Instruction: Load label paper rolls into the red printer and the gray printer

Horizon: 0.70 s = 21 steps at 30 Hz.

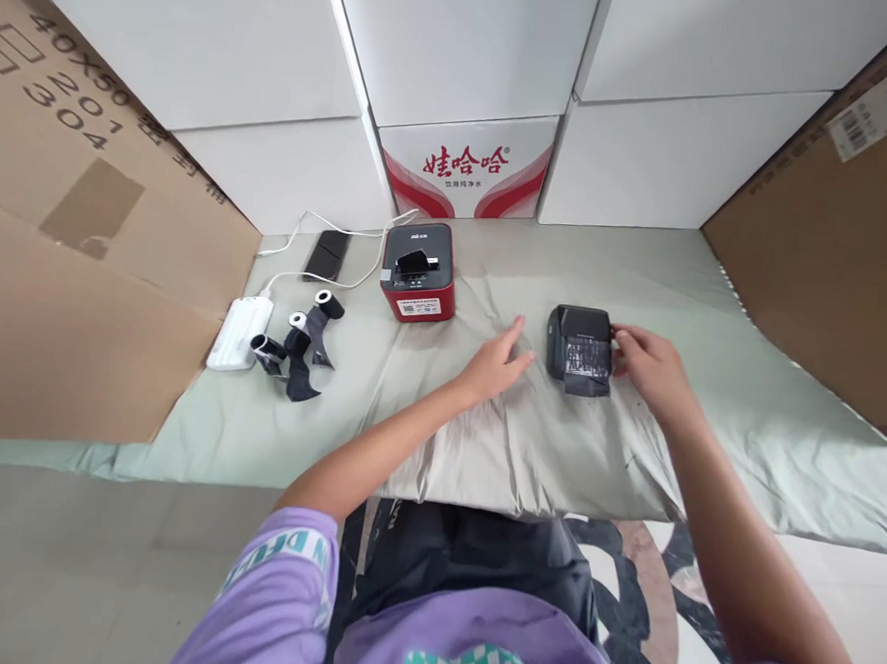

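A small black printer (579, 342) sits on the cloth, with a strip of shiny black film hanging over its front. My right hand (650, 370) is at its right side, fingers bent and their tips against the edge. To the left of the printer, my left hand (496, 365) is held over the cloth with thumb and forefinger apart, holding nothing. Beyond the left hand stands a red and black boxy device (418, 272), a curl of black film sticking out of its top slot.
Several rolls of black film (299, 341) lie at the left beside a white power strip (239, 334). A dark phone (327, 256) rests near white cables (341, 282). White boxes (465, 168) line the back; cardboard (80, 250) (838, 266) walls both sides of the cloth-covered table (740, 390).
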Tool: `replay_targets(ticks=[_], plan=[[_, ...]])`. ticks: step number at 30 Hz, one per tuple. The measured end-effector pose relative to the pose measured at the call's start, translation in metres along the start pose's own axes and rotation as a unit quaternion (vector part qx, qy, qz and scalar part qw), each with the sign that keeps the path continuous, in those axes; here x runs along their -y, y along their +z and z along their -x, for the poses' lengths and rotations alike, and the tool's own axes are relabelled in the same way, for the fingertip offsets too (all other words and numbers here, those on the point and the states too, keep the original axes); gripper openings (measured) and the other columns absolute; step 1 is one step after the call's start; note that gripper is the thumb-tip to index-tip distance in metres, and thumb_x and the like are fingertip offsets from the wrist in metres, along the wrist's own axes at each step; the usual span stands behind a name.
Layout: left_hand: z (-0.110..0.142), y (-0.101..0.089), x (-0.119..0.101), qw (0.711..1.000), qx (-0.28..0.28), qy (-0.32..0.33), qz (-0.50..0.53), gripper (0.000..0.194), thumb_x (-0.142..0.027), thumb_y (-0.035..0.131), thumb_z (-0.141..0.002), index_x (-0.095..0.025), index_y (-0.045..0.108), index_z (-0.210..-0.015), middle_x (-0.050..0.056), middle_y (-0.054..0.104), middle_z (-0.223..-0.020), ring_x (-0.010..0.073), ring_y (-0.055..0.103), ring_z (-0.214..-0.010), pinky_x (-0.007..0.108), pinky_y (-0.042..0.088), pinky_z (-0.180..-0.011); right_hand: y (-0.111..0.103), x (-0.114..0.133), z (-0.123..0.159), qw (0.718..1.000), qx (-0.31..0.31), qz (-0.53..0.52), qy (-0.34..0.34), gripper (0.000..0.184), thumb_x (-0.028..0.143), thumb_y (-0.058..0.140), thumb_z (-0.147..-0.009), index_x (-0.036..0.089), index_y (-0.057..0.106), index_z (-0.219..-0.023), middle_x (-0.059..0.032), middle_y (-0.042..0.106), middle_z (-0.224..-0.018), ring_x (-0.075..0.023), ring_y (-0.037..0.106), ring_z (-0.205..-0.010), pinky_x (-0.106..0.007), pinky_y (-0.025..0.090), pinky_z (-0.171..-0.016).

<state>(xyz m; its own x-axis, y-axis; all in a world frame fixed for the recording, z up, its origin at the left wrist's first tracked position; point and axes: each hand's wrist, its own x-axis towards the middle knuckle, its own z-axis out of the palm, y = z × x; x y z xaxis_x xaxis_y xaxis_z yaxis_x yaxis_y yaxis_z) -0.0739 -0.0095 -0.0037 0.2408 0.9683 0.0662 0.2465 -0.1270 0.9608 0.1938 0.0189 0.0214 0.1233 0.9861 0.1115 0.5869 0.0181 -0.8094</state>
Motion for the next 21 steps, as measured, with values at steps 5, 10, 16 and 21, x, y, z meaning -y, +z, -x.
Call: replay_targets(ticks=[5, 10, 16, 21], plan=[[-0.026, 0.030, -0.001, 0.999, 0.047, -0.008, 0.023, 0.065, -0.030, 0.050, -0.098, -0.023, 0.044, -0.162, 0.001, 0.035, -0.171, 0.0241, 0.030, -0.161, 0.044, 0.018, -0.137, 0.030, 0.006, 0.024, 0.999, 0.022, -0.049, 0.000, 0.050, 0.046, 0.055, -0.092, 0.018, 0.073, -0.129, -0.0069, 0.076, -0.080, -0.0223, 0.063, -0.059, -0.038, 0.055, -0.057], [0.035, -0.013, -0.015, 1.000, -0.020, -0.008, 0.019, 0.062, -0.035, 0.051, -0.101, -0.024, 0.045, -0.162, 0.000, 0.033, -0.171, 0.0239, 0.028, -0.162, 0.042, 0.018, -0.137, 0.061, 0.043, 0.057, 0.989, 0.087, -0.114, -0.041, 0.052, 0.051, 0.053, -0.097, 0.023, 0.068, -0.138, -0.0078, 0.074, -0.091, -0.0225, 0.063, -0.060, -0.041, 0.058, -0.061], [0.122, -0.061, -0.007, 0.989, -0.117, -0.085, 0.026, 0.064, -0.046, 0.053, -0.103, -0.026, 0.041, -0.163, 0.001, 0.032, -0.173, 0.0250, 0.027, -0.163, 0.044, 0.019, -0.136, 0.111, 0.080, 0.094, 0.970, 0.178, -0.133, -0.093, 0.055, 0.058, 0.045, -0.103, 0.028, 0.064, -0.145, -0.0134, 0.069, -0.120, -0.0346, 0.071, -0.103, -0.058, 0.057, -0.100], [0.142, -0.069, 0.008, 0.985, -0.140, -0.095, -0.022, 0.061, -0.050, 0.049, -0.105, -0.028, 0.044, -0.162, 0.004, 0.043, -0.169, 0.0274, 0.030, -0.161, 0.045, 0.021, -0.135, 0.132, 0.084, 0.097, 0.968, 0.201, -0.087, -0.124, 0.057, 0.056, 0.040, -0.106, 0.023, 0.064, -0.145, -0.0159, 0.069, -0.123, -0.0349, 0.066, -0.117, -0.060, 0.052, -0.108]])
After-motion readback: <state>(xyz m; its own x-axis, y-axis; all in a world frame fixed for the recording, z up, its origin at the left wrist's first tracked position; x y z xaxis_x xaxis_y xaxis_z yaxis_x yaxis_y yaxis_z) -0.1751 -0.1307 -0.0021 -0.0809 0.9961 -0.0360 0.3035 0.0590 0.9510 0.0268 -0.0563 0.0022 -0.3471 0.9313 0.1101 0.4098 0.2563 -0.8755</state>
